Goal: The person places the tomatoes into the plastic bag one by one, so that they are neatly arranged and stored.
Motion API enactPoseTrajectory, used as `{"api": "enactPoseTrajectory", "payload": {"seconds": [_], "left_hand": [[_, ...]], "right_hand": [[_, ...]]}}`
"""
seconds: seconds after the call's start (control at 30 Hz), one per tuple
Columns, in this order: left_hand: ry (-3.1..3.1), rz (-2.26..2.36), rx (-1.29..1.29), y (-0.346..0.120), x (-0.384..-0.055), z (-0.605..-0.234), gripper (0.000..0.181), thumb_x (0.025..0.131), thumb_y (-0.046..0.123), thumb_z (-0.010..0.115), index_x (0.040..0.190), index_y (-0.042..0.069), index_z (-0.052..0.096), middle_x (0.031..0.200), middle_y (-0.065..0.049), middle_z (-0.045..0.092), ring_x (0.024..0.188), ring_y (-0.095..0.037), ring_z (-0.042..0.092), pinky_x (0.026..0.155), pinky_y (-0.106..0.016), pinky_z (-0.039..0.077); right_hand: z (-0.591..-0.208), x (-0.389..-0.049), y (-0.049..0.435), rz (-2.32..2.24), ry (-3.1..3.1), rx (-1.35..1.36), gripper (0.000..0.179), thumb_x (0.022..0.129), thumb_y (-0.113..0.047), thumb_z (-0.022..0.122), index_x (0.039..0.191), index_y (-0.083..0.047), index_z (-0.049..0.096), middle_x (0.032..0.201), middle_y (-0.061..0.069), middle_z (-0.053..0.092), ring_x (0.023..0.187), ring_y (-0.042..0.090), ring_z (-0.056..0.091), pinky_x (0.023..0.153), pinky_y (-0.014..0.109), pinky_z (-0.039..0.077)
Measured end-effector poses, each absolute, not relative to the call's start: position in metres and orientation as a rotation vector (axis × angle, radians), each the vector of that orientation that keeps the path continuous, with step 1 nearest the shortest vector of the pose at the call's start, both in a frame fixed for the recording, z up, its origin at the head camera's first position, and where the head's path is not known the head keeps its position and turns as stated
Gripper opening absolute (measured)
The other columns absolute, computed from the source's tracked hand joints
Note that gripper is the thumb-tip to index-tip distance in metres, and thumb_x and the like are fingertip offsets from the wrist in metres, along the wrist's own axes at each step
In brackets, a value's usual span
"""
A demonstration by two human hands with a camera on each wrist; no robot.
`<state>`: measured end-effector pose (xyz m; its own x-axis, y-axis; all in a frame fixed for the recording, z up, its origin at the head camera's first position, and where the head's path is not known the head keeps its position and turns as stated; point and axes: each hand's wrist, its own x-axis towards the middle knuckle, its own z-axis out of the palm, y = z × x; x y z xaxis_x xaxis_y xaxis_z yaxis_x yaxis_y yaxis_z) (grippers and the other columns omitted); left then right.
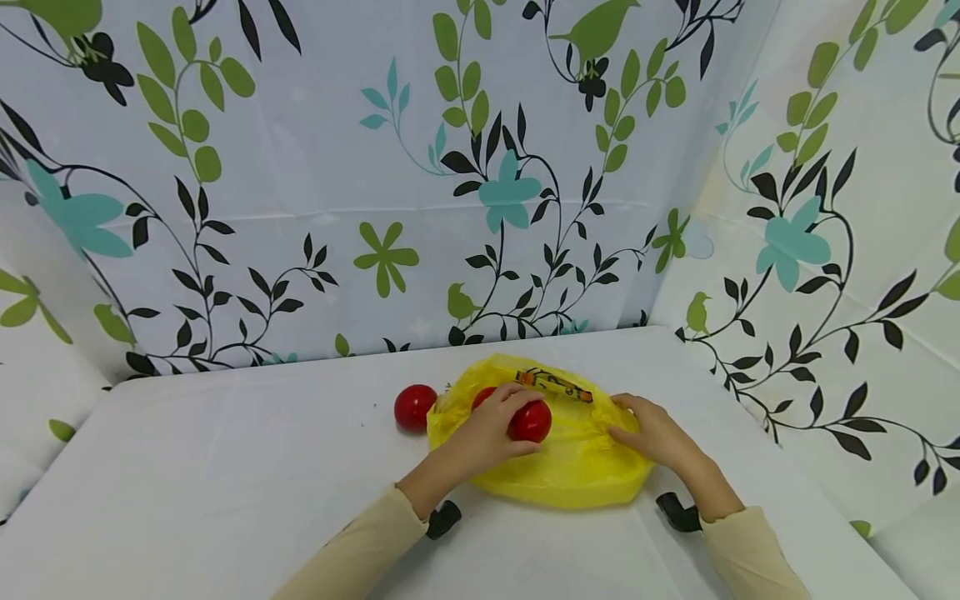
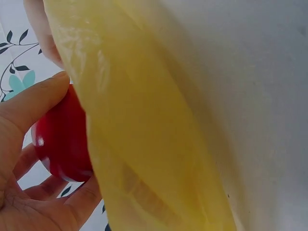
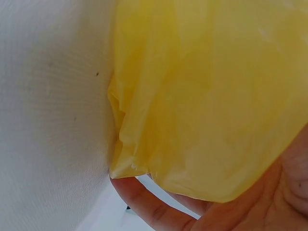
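Observation:
A yellow plastic bag (image 1: 570, 475) lies on the table with its mouth spread. My left hand (image 1: 483, 433) grips a red apple (image 1: 531, 422) over the bag's opening; in the left wrist view thumb and fingers curl round the apple (image 2: 62, 137), partly hidden by the bag's yellow side (image 2: 139, 106). Another red round thing (image 1: 483, 396) shows partly behind that hand. On the right, my right hand (image 1: 651, 429) holds the bag's edge between thumb and fingers; the yellow film (image 3: 202, 106) covers part of it in the right wrist view. A slim orange and black item (image 1: 553, 384) lies at the bag's far side.
One more red apple (image 1: 415, 407) sits on the white table (image 1: 225, 467), just left of the bag. A patterned curtain (image 1: 300, 167) hangs behind the table and along its right side. Black devices (image 1: 678, 512) are strapped at both wrists.

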<state>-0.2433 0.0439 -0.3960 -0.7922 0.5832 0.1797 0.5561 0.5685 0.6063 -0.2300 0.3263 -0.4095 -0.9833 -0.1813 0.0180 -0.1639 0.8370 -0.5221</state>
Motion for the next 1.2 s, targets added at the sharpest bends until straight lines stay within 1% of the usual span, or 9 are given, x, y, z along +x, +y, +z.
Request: {"api": "enactPoseTrajectory", "payload": {"seconds": [0.23,0.43,0.77,1.0,1.2], "left_hand": [[2.721,0.984,0.961,0.054,-0.248,-0.398,0.066,0.083,0.029,0.079,0.141,0.025,0.049,0.142,-0.005,0.045,0.126,-0.026,0.049,0.092,-0.045,0.054],[2.717,0.943,0.94,0.06,-0.253,-0.404,0.067,0.083,0.033,0.078,0.142,0.025,0.048,0.142,-0.004,0.044,0.125,-0.027,0.05,0.092,-0.047,0.054],[2.75,0.851,1.017,0.066,-0.254,-0.409,0.066,0.083,0.029,0.079,0.141,0.02,0.05,0.138,-0.006,0.047,0.123,-0.025,0.052,0.094,-0.046,0.053],[2.785,0.738,0.991,0.069,-0.252,-0.411,0.067,0.083,0.032,0.079,0.142,0.022,0.049,0.14,-0.005,0.049,0.123,-0.023,0.052,0.094,-0.045,0.053],[2.792,0.673,1.011,0.07,-0.253,-0.41,0.066,0.084,0.033,0.077,0.142,0.02,0.048,0.141,-0.005,0.048,0.124,-0.023,0.051,0.098,-0.042,0.051]], "right_hand": [[-0.411,-0.231,0.327,-0.848,2.977,-0.275,0.048,0.093,-0.018,0.066,0.131,0.008,0.051,0.133,0.029,0.053,0.124,0.048,0.047,0.103,0.062,0.039],[-0.41,-0.23,0.326,-0.848,2.972,-0.272,0.049,0.093,-0.02,0.066,0.133,0.006,0.051,0.134,0.029,0.052,0.124,0.048,0.047,0.103,0.063,0.039],[-0.41,-0.229,0.324,-0.838,2.975,-0.269,0.049,0.093,-0.017,0.066,0.132,0.008,0.051,0.133,0.03,0.053,0.125,0.048,0.046,0.104,0.062,0.038],[-0.411,-0.228,0.323,-0.847,2.972,-0.27,0.048,0.093,-0.017,0.066,0.131,0.008,0.051,0.133,0.029,0.053,0.125,0.048,0.047,0.104,0.062,0.037],[-0.409,-0.229,0.324,-0.831,2.997,-0.317,0.046,0.092,-0.016,0.066,0.13,0.009,0.053,0.13,0.03,0.054,0.12,0.048,0.05,0.1,0.061,0.041]]}}
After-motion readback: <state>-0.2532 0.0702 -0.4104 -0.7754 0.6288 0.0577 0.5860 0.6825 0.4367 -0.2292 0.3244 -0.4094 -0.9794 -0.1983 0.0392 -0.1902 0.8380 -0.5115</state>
